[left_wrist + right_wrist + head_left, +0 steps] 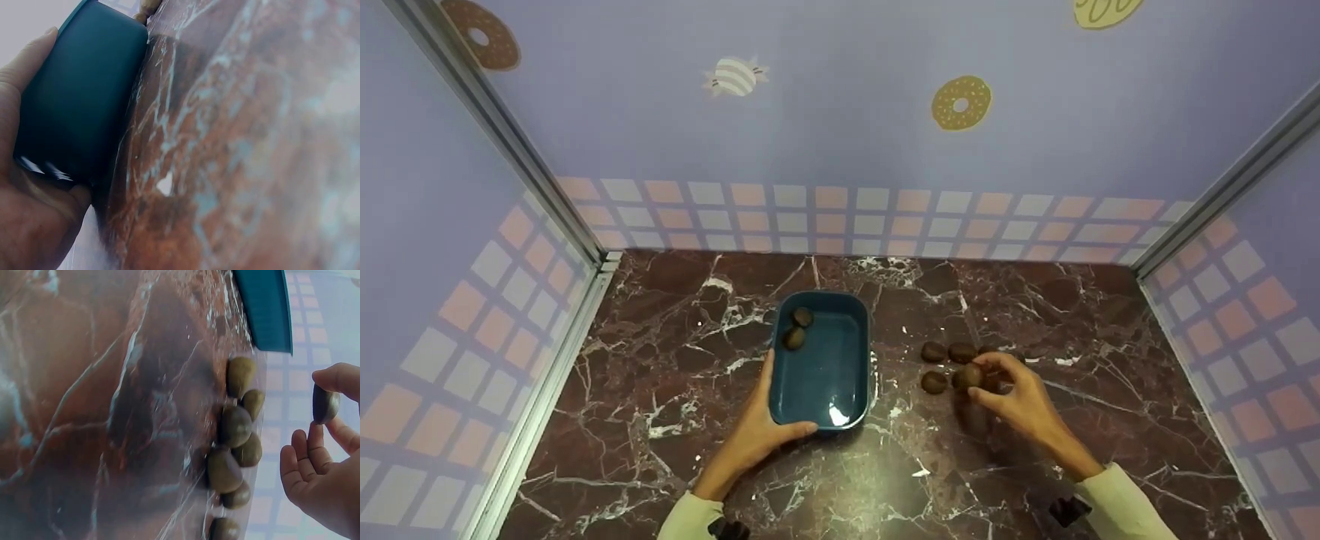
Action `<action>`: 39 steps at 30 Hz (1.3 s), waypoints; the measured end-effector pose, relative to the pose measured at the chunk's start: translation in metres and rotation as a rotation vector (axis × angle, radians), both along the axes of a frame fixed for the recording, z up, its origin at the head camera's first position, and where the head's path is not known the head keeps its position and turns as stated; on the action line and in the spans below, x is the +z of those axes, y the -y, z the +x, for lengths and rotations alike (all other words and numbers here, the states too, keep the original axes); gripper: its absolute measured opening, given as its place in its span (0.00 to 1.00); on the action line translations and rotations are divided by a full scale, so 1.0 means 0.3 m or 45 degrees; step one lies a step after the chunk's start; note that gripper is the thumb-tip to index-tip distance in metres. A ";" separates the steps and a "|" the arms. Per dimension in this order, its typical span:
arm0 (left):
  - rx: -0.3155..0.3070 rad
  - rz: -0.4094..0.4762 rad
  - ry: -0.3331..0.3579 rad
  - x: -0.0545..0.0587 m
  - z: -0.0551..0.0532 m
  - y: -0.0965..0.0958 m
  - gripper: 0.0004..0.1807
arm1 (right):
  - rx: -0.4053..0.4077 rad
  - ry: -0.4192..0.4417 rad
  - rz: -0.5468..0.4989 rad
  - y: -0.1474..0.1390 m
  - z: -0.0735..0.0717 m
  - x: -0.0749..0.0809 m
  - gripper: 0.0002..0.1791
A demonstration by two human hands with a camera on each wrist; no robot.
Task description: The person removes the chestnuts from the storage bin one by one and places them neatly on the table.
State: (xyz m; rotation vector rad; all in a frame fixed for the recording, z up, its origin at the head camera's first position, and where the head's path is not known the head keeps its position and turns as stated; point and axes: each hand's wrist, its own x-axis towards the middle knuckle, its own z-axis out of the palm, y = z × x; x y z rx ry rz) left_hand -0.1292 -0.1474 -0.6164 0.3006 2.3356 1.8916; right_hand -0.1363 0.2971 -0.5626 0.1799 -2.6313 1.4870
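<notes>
A deep blue rectangular dish (821, 360) stands on the marbled tabletop, with two brown chestnuts (795, 339) lying in its far left part. My left hand (769, 427) holds the dish round its near left corner, thumb along the front and fingers along the left side; the left wrist view shows this hand (34, 197) against the outer wall. To the right, my right hand (1020, 394) pinches one chestnut (326, 405) between thumb and fingertips, raised off the table. Several more chestnuts (934, 352) lie in rows under and beside that hand, which partly hides them.
Dark red marbled tabletop (660, 360) with white veins surrounds the dish. Lilac walls (840, 135) with a checked band and sweet-shaped pictures enclose the back and both sides, with metal rails (547, 352) at the corners and left edge.
</notes>
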 end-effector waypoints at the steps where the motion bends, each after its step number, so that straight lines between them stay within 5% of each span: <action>1: 0.001 -0.003 0.000 -0.001 0.000 0.000 0.83 | -0.013 0.011 0.008 -0.009 0.001 -0.003 0.23; 39: 0.006 -0.020 0.015 -0.002 0.000 0.000 0.80 | -0.155 0.069 0.301 -0.245 0.015 -0.160 0.22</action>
